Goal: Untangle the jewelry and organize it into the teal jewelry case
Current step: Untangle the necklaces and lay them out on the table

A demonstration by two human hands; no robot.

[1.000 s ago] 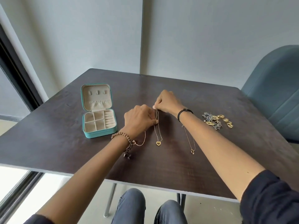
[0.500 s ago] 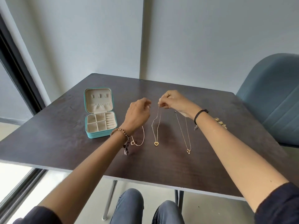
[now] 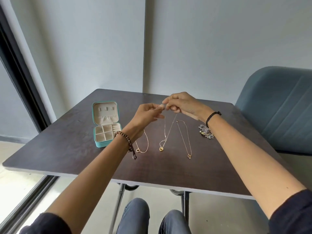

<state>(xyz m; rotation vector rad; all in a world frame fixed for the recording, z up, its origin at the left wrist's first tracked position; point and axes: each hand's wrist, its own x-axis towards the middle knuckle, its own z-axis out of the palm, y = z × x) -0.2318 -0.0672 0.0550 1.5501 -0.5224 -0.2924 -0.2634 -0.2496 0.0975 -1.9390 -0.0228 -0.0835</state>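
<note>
The person is holding both hands up over the table (image 3: pixel 67 149), fingertips nearly meeting. The right hand (image 3: pixel 184 105) is pinching the top of the heart necklace (image 3: pixel 161 148) between thumb and forefinger, with the other fingers curled under. The left hand (image 3: pixel 146 114) is pinching at the same spot with its remaining fingers hanging loose, though the exact contact there is too small to make out. The chain is hanging in two strands from the fingers while its heart pendant is resting on the table between the other two chains. The ring necklace (image 3: pixel 138 150) is lying stretched out on its own to the left, partly under the left wrist, and a third necklace (image 3: pixel 189 155) is lying straight to the right, apart from the rest. The untangling of the chains is looking close to done, since none are crossing. A cluster of small pieces (image 3: pixel 206 132) is still sitting heaped beside the right forearm and probably needs sorting. The teal case (image 3: pixel 101 144) is standing open at the left, well apart from the chains, with no jewelry showing in its compartments, so all of the putting away is still waiting.
</note>
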